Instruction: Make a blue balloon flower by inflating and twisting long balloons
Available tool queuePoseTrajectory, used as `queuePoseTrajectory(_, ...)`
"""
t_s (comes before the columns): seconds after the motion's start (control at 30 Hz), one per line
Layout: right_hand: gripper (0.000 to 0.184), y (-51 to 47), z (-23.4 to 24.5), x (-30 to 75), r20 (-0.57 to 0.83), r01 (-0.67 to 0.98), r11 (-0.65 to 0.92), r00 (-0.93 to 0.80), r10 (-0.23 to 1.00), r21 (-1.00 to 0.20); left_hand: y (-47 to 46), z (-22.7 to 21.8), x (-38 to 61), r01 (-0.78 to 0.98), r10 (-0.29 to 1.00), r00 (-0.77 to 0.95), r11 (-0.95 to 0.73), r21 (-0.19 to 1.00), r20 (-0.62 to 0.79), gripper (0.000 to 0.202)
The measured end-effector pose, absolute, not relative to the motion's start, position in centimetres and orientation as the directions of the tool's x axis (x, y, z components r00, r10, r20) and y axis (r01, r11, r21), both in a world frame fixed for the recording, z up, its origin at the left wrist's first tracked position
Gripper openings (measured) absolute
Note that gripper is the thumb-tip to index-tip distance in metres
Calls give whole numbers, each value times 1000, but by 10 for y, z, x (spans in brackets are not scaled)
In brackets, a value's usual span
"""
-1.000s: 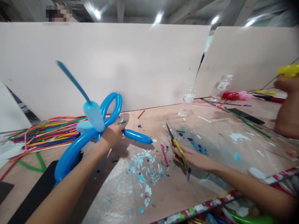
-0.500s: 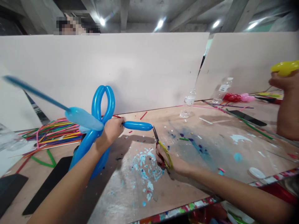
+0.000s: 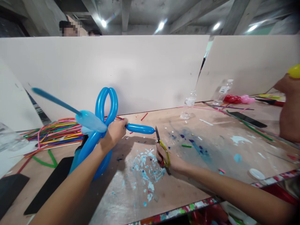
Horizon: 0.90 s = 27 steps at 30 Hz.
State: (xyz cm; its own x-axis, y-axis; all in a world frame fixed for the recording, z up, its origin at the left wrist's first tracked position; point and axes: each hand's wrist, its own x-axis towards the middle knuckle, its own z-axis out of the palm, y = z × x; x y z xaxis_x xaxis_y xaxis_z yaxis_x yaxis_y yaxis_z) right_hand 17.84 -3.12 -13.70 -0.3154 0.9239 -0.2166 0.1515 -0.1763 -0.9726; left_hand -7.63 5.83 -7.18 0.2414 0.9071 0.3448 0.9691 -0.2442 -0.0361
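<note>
My left hand [image 3: 115,132] is closed round the twist of a blue balloon figure [image 3: 103,109]. The figure has two upright loops, a pale blue bubble and a thin uninflated tail pointing up left. One short blue segment [image 3: 140,128] sticks out to the right of my fist. My right hand [image 3: 168,159] grips yellow-handled scissors [image 3: 161,145]. Their blade tip sits just right of that segment's end, at most barely touching it. Both hands hover over the paint-stained wooden table [image 3: 178,184].
A heap of uninflated coloured balloons [image 3: 53,134] lies at the left. Two plastic water bottles [image 3: 188,104] stand near the white partition [image 3: 140,72]. Black flat strips [image 3: 50,184] lie at the front left. Another person's arm [image 3: 289,109] with a yellow balloon is at the right.
My right hand picked the scissors up off the table and carried them left to the tip of the blue segment. The balloon figure's tail swung about in my left hand.
</note>
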Motion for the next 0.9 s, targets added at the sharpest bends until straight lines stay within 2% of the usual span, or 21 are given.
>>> queuePoseTrajectory(0.13,64,-33,-130,177,-219,136,-180,-378,900,-974,56,-70,-75,973,913,226,-230,-31,340,28)
queuePoseTrajectory(0.9,61,-32,-131,175,-230,146,-189,-358,905,-971,55,-66,-75,972,911,231,-234,-35,342,25)
